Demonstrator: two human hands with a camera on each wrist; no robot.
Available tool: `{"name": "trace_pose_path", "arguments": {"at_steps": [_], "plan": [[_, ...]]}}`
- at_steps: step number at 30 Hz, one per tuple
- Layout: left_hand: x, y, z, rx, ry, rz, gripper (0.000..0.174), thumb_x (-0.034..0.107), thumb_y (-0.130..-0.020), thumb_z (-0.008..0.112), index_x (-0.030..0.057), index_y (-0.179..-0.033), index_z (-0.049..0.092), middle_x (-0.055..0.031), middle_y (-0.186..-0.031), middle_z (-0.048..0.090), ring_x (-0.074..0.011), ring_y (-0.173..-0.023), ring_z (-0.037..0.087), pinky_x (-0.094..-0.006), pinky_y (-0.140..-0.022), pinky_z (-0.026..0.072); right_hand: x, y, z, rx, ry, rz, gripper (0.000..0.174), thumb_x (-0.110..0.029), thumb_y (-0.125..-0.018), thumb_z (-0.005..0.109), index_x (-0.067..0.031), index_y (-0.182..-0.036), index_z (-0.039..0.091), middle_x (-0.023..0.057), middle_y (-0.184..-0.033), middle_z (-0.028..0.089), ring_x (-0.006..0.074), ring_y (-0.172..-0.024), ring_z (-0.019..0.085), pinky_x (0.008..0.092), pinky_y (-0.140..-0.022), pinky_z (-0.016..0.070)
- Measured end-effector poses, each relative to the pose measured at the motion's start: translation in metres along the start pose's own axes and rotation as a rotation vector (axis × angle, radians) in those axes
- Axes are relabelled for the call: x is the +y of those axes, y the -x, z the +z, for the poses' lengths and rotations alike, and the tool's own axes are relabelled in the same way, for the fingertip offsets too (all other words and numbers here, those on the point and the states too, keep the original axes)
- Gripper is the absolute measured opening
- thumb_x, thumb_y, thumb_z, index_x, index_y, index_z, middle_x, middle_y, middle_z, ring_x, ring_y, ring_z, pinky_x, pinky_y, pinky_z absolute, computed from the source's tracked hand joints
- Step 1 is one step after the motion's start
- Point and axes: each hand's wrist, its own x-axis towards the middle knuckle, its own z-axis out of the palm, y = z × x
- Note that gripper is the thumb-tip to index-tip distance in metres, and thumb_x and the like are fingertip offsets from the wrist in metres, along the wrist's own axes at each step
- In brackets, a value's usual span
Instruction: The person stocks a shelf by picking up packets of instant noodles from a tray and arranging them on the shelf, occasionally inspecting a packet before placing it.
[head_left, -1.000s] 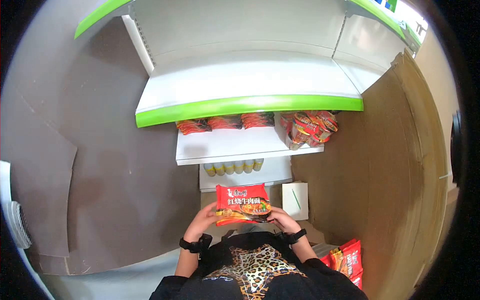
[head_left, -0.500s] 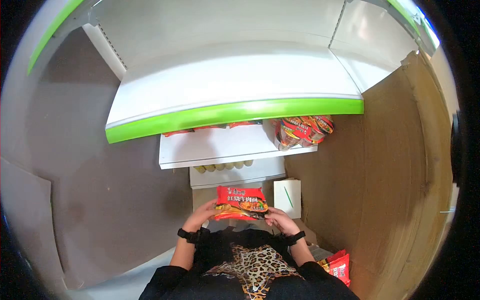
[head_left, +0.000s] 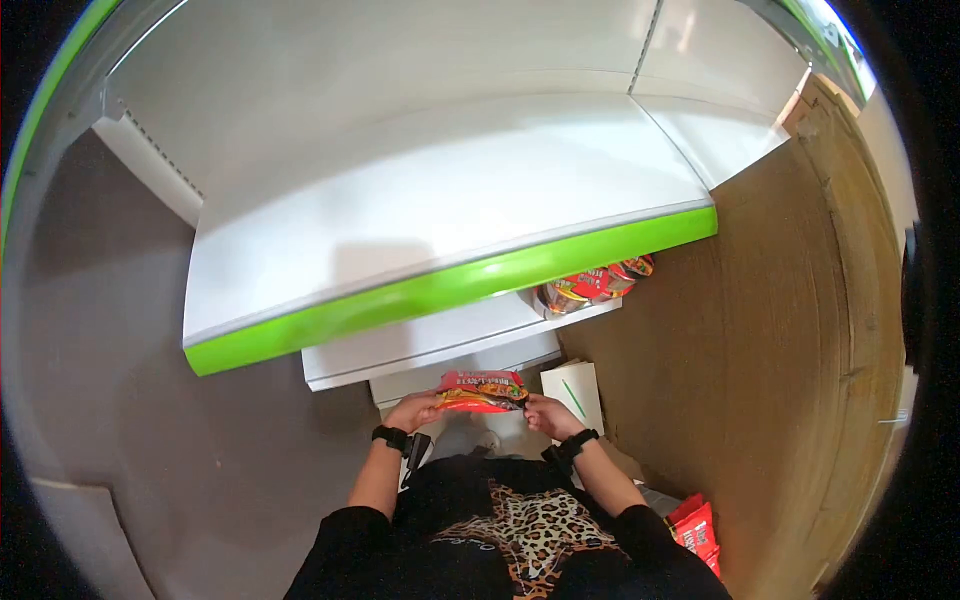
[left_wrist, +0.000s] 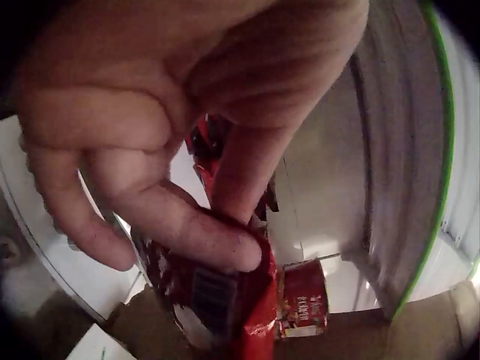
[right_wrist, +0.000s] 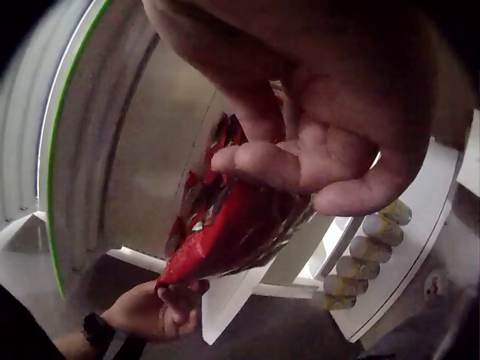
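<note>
A red packet of instant noodles (head_left: 482,391) is held level in front of the body, its printed face seen at a shallow slant in the head view. My left hand (head_left: 413,411) grips its left end. In the left wrist view, the thumb and a finger (left_wrist: 217,238) pinch the packet's edge beside a barcode. The opposite end is pinched by my right hand (head_left: 549,416). From the right wrist, its curled fingers (right_wrist: 259,163) show over the red wrapper (right_wrist: 232,225), with the left hand (right_wrist: 161,309) at the far end.
A wide white shelf with a green edge (head_left: 450,285) spans ahead, above a lower shelf (head_left: 420,343) bearing noodle cups (head_left: 590,288). Cans (right_wrist: 367,251) stand lower down. Cardboard (head_left: 770,330) walls the right side, near more red packets (head_left: 695,530). A white box (head_left: 573,392) stands beyond the right hand.
The packet has tipped, so less of its face shows in the head view. The view has turned and drawn nearer the green-edged shelf, which now hides the packets below. Both hands keep their grip.
</note>
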Motion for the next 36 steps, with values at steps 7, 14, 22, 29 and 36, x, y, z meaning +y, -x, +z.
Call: {"name": "trace_pose_path", "arguments": {"at_steps": [7, 14, 22, 29, 36], "plan": [[0.039, -0.060, -0.025, 0.086, -0.059, 0.032, 0.024, 0.019, -0.073, 0.056, 0.0071, -0.093, 0.049, -0.0024, -0.086, 0.055, -0.0115, -0.078, 0.054, -0.0230, -0.068, 0.0427, -0.047, -0.063, 0.020, 0.203, 0.092, -0.133, 0.018, -0.006, -0.077, 0.041, -0.0072, -0.093, 0.049, 0.0007, -0.064, 0.050, 0.0071, -0.051, 0.046, 0.0197, -0.045, 0.0377], [0.021, -0.163, -0.098, 0.064, -0.752, 0.283, 0.014, 0.016, -0.068, 0.055, 0.0130, -0.081, 0.051, -0.0017, -0.069, 0.047, -0.0136, -0.062, 0.048, -0.0265, -0.054, 0.0436, -0.019, -0.185, -0.009, 0.607, 0.460, -0.512, 0.014, -0.010, -0.073, 0.049, -0.0024, -0.078, 0.059, 0.0036, -0.069, 0.057, 0.0140, -0.060, 0.054, 0.0241, -0.052, 0.0428], [0.035, -0.160, -0.075, 0.001, -0.104, -0.176, 0.017, 0.009, -0.071, 0.056, 0.0071, -0.085, 0.047, -0.0068, -0.074, 0.051, -0.0186, -0.070, 0.052, -0.0288, -0.061, 0.0448, -0.057, -0.123, 0.057, 0.336, 0.127, -0.482, 0.036, -0.016, -0.074, 0.046, -0.0113, -0.110, 0.046, 0.0036, -0.098, 0.051, 0.0184, -0.083, 0.046, 0.0351, -0.071, 0.0356], [0.050, -0.143, -0.040, 0.342, -0.625, 0.165, 0.030, 0.018, -0.069, 0.059, 0.0061, -0.094, 0.048, -0.0097, -0.082, 0.053, -0.0253, -0.080, 0.052, -0.0381, -0.070, 0.0414, -0.041, -0.114, 0.049, 0.294, 0.194, -0.189, 0.030, -0.021, -0.076, 0.047, -0.0138, -0.105, 0.050, 0.0006, -0.093, 0.056, 0.0142, -0.081, 0.051, 0.0294, -0.064, 0.0390], [0.071, -0.117, 0.038, 0.172, -1.621, 0.400, 0.053, 0.017, -0.067, 0.058, 0.0093, -0.116, 0.039, -0.0180, -0.123, 0.031, -0.0342, -0.112, 0.031, -0.0445, -0.089, 0.0276, -0.002, -0.082, 0.011, 0.404, 0.212, -0.150, 0.030, -0.023, -0.076, 0.048, -0.0093, -0.102, 0.050, 0.0019, -0.087, 0.057, 0.0125, -0.075, 0.052, 0.0264, -0.064, 0.0389]]}}
